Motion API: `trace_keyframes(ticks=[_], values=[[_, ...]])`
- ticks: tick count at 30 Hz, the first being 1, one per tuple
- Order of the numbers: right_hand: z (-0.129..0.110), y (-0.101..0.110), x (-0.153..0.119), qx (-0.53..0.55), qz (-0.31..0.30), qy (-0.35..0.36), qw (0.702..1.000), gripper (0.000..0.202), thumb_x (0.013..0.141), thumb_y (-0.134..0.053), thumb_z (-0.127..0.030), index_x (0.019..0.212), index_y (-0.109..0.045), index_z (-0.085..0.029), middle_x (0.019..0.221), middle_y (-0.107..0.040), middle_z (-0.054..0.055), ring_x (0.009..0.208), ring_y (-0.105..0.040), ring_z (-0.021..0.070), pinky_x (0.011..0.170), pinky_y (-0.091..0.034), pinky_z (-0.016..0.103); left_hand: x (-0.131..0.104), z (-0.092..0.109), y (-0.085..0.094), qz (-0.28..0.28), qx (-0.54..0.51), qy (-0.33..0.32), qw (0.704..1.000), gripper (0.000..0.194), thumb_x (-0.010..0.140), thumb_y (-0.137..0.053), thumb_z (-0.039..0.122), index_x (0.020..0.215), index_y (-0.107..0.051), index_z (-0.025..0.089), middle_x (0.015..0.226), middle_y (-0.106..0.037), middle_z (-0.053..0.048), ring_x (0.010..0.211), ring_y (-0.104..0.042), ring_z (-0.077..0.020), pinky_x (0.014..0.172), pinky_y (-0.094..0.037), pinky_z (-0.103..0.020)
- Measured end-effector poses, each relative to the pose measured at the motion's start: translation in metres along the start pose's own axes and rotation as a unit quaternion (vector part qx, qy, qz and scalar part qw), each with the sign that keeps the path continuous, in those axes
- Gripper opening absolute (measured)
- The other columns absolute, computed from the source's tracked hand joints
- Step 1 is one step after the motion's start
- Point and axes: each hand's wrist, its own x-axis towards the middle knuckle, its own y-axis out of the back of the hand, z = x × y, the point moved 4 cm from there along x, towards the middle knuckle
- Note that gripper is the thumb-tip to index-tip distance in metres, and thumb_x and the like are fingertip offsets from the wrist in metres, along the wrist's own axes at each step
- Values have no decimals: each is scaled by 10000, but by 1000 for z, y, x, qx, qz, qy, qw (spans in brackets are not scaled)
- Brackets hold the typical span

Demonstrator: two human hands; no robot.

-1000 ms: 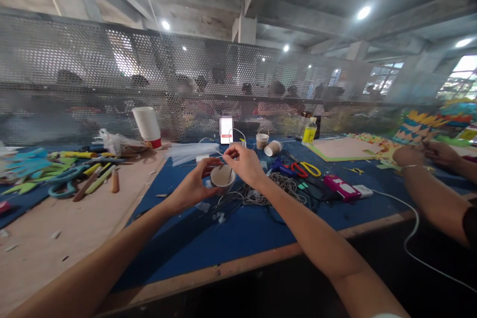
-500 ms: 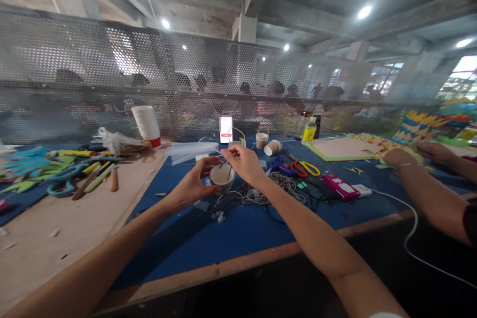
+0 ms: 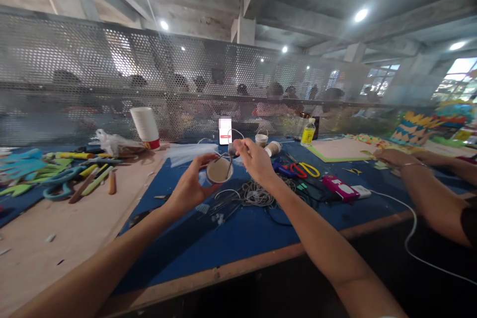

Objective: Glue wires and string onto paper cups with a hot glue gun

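Note:
My left hand (image 3: 192, 186) is wrapped round the side of a small paper cup (image 3: 219, 171), fingers at the far side and thumb at the near side. The cup is tilted so that its brownish inside faces me. From its rim rises a thin grey cord (image 3: 230, 161), bent in an arc. My right hand (image 3: 255, 160), just above and right of the cup, pinches this cord; the fingertips partly hide the grip. Below the cup a tangle of grey cord (image 3: 258, 194) lies on the blue mat (image 3: 167, 253).
A lit phone (image 3: 225, 130) stands ahead. Two small cups (image 3: 261, 137) are behind my right hand. Scissors (image 3: 309, 169), a magenta box (image 3: 340, 188) and a bottle (image 3: 308, 131) lie right. Stacked paper cups (image 3: 144, 128) and tools (image 3: 89, 184) are left. A co-worker's arms (image 3: 425, 184) reach in.
My left hand has tilted the cup towards me and shifted it slightly left. My right hand has moved a little right and up with the cord. The co-worker's hands have moved left.

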Motion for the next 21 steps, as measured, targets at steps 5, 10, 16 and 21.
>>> trace_keyframes(ticks=[5, 10, 16, 21], values=[[6, 4, -14, 29, -20, 5, 999, 498, 956, -367, -660, 1010, -621, -235, 1017, -701, 56, 776, -636, 162, 670, -453, 278, -3, 3, 3, 33, 69, -35, 996, 686, 762, -759, 256, 1362, -427, 236, 1331, -567, -125, 1178, -599, -285, 990, -507, -477], [17, 5, -27, 88, -45, 20, 995, 466, 978, -374, -611, 1095, -617, -231, 1046, -678, 66, 829, -635, 169, 762, -492, 314, -3, 14, 5, 52, 126, -92, 986, 669, 781, -744, 231, 1367, -421, 224, 1308, -561, -143, 1201, -570, -293, 985, -503, -479], [18, 4, -32, 168, -97, 44, 980, 453, 970, -431, -581, 1224, -549, -226, 1123, -641, 81, 893, -635, 172, 789, -524, 328, -5, 20, 5, 63, 134, -111, 983, 703, 778, -754, 207, 1385, -399, 229, 1323, -562, -150, 1220, -558, -288, 996, -500, -484], [6, 1, -37, 139, -113, 104, 978, 697, 782, -730, -557, 1353, -462, -261, 1284, -558, 103, 1044, -602, 209, 920, -524, 385, -7, 21, 7, 90, 141, -105, 980, 733, 756, -781, 240, 1381, -398, 227, 1322, -564, -149, 1181, -581, -294, 960, -521, -481]])
